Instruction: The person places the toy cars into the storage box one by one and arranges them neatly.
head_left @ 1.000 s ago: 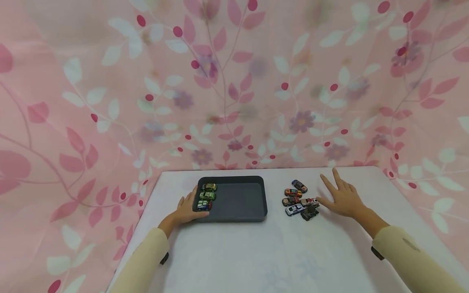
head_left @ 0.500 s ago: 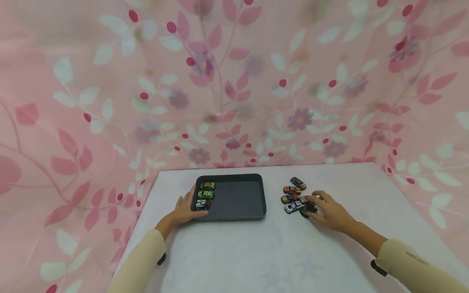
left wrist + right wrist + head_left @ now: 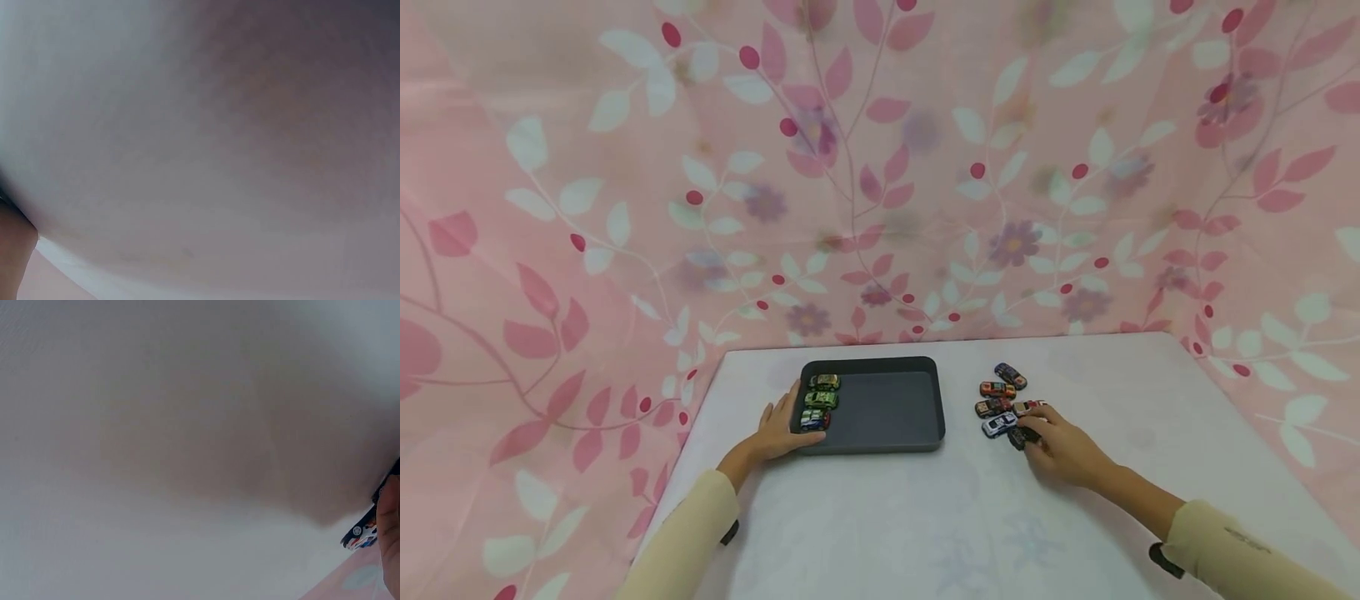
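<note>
A dark grey rectangular tray [image 3: 887, 364] lies on the table; in its left end stand a yellow-green toy car [image 3: 824, 382], a green one [image 3: 822, 399] and a blue-and-white one [image 3: 814, 419]. My left hand [image 3: 777, 432] rests along the tray's left rim, fingers straight, thumb stretched along its near corner. At the loose toy cars, my right hand [image 3: 1070, 450] pinches a black toy car [image 3: 1017, 437], mostly hidden by the fingers. Right beside it are a silver-white car [image 3: 999, 425] and a white-and-red car [image 3: 1028, 407]. The right wrist view catches only fingers [image 3: 390, 531] at its edge.
Farther back in the loose group are a dark red car [image 3: 993, 407], an orange car [image 3: 997, 389] and a blue one [image 3: 1011, 375]. White cloth covers the table [image 3: 895, 517]. Pink flowered fabric [image 3: 880, 208] rises behind and beside it.
My right hand, spread above the right side of the cars a second ago, has come down and left and closed its fingers on the black toy car. My left hand stays at the tray.
</note>
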{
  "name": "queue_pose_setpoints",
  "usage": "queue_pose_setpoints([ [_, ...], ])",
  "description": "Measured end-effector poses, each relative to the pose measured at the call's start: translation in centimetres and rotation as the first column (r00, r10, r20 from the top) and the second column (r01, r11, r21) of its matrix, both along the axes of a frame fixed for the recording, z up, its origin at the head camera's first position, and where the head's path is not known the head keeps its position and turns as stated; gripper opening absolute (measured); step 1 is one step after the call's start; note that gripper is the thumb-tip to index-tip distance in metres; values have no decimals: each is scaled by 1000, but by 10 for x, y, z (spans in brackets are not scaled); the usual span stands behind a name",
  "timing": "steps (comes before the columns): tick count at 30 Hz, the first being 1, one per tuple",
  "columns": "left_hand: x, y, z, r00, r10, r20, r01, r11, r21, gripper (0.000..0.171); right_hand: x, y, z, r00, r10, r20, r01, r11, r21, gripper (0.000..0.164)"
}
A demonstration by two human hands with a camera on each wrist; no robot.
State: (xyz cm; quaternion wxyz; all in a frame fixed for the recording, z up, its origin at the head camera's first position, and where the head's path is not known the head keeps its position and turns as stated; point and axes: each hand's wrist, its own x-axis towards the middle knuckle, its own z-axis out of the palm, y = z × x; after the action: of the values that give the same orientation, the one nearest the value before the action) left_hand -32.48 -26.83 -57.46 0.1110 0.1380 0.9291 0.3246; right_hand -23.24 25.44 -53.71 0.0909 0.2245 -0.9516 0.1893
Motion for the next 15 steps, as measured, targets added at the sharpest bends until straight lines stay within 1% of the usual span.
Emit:
queue_pose_setpoints([
  [3,-1,1,-1,1000,2,6,-2,1000,6,122,0,-3,-1,1000,-29,-2,29,1000,-6,30],
  [7,-2,1,-3,1000,5,5,-5,1000,6,122,2,-2,4,998,-64,-1,64,997,49,18],
  [11,-1,1,-3,1000,1,-1,-1,1000,12,121,7,2,8,1000,-29,5,28,992,119,23],
  [13,1,1,-1,1000,-3,1,3,1000,8,122,9,4,7,1000,-1,0,1,990,138,21],
  [14,2,1,1,1000,-5,3,5,1000,4,123,10,5,7,1000,3,4,-3,990,141,25],
  [15,2,1,2,1000,-6,4,6,1000,-3,124,11,5,7,1000,-2,15,0,991,134,33],
])
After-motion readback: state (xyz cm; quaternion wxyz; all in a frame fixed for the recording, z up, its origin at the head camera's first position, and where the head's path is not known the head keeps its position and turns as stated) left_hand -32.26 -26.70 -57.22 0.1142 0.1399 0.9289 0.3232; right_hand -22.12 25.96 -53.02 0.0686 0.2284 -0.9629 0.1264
